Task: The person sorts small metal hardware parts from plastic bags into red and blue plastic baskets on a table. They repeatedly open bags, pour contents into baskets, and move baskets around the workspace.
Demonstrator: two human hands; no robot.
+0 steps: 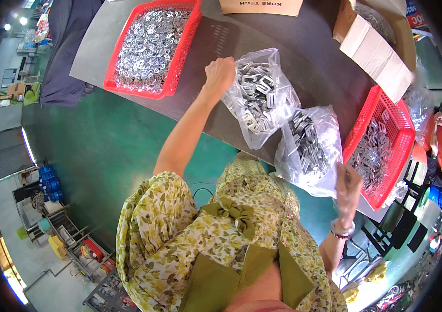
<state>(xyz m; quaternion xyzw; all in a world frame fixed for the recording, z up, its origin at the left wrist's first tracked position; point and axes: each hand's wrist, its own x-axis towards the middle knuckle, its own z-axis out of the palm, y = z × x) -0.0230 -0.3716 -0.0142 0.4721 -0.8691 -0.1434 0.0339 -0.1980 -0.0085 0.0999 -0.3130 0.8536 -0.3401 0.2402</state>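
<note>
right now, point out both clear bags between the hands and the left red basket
Left clear bag (285, 94): head view, bare right side.
Right clear bag (285, 158): head view, bare left side.
Left red basket (183, 49): head view, perforated right wall.

One camera rides on the person's head, looking steeply down past the dress (148, 239) from close above the left hand (221, 74) and right hand (349, 186); its fisheye sweeps in the table (312, 36) ahead and, leftward, the floor (91, 143).

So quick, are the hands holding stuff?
Left hand: closed, seemingly holding the left bag.
Right hand: curled by the right bag; can't tell if holding.
</note>
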